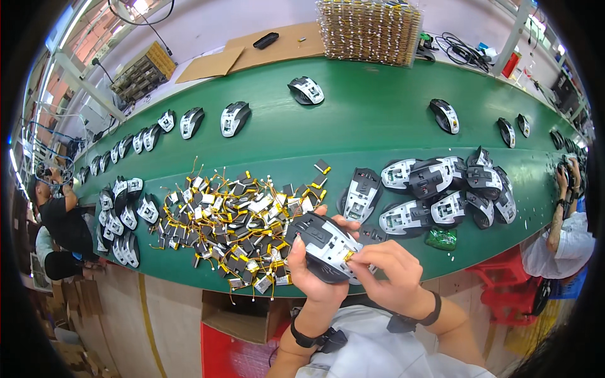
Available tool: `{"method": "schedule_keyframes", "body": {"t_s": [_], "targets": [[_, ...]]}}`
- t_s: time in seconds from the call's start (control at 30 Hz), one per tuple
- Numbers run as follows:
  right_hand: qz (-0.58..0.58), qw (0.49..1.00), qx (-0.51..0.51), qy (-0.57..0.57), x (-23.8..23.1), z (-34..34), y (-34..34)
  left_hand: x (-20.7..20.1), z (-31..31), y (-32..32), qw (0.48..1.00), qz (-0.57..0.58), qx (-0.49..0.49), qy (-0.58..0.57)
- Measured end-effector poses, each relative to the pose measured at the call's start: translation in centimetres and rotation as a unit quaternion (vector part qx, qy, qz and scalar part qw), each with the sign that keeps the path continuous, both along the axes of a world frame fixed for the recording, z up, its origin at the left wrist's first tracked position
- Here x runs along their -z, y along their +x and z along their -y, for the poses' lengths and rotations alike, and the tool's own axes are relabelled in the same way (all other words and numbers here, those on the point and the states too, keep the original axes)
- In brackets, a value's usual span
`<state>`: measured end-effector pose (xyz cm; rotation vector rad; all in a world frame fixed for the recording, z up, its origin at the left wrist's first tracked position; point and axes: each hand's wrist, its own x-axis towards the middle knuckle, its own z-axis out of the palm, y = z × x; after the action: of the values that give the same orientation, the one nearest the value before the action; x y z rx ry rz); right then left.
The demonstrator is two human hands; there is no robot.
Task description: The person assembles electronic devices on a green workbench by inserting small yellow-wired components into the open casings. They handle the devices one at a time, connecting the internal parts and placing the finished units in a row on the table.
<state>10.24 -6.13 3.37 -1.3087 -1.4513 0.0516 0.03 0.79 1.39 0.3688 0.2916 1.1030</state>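
My left hand (pixel 321 285) is wrapped round a computer mouse (pixel 329 242), black and white, its pale underside facing up and tilted toward me. At the mouse's right end, the fingers of my right hand (pixel 394 277) pinch together at a small yellow piece (pixel 349 255); it looks like the yellow-taped end of a battery, but the fingertips hide most of it. Left of my hands lies a wide heap of small flat silver battery packs (pixel 233 214) with yellow tape and thin wires ending in white plugs.
Several mice (pixel 416 189) are piled at the right, with a green packet (pixel 441 239) beside them. More mice (pixel 120 214) lie stacked at the left. Others (pixel 236 119) line the green belt (pixel 372 120) behind. Stacked trays (pixel 372 31) stand at the back. People sit at both sides.
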Motion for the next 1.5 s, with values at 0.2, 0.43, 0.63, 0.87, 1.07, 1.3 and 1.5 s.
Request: {"method": "schedule_keyframes", "body": {"t_s": [0.2,0.43,0.63,0.87,1.07,1.3,1.5], "targets": [[0.107,0.994,0.007,-0.018,0.1,1.2,-1.2,0.1,-0.8,-0.6,0.999,0.039,-0.011,-0.03],[0.153,0.988,0.0,-0.014,0.8,2.0,-1.6,-0.3,-0.6,-0.8,0.994,0.1,0.035,-0.031],[0.211,0.977,0.039,0.001,1.5,2.4,-1.0,-0.4,-0.5,-0.6,0.993,0.109,0.022,-0.027],[0.204,0.977,0.058,0.0,1.9,1.6,-1.7,-0.1,-0.8,-0.5,0.99,0.126,0.035,-0.049],[0.2,0.978,0.057,0.001,1.8,1.7,-1.6,-0.5,-0.7,-0.5,0.995,0.098,0.004,-0.009],[0.176,0.983,0.053,0.004,1.7,1.8,-0.7,-0.4,-0.4,-0.3,0.996,0.085,0.009,-0.026],[0.157,0.987,0.001,-0.036,1.0,1.1,-0.2,0.6,-1.0,-0.4,0.996,0.085,0.012,-0.025]]}}
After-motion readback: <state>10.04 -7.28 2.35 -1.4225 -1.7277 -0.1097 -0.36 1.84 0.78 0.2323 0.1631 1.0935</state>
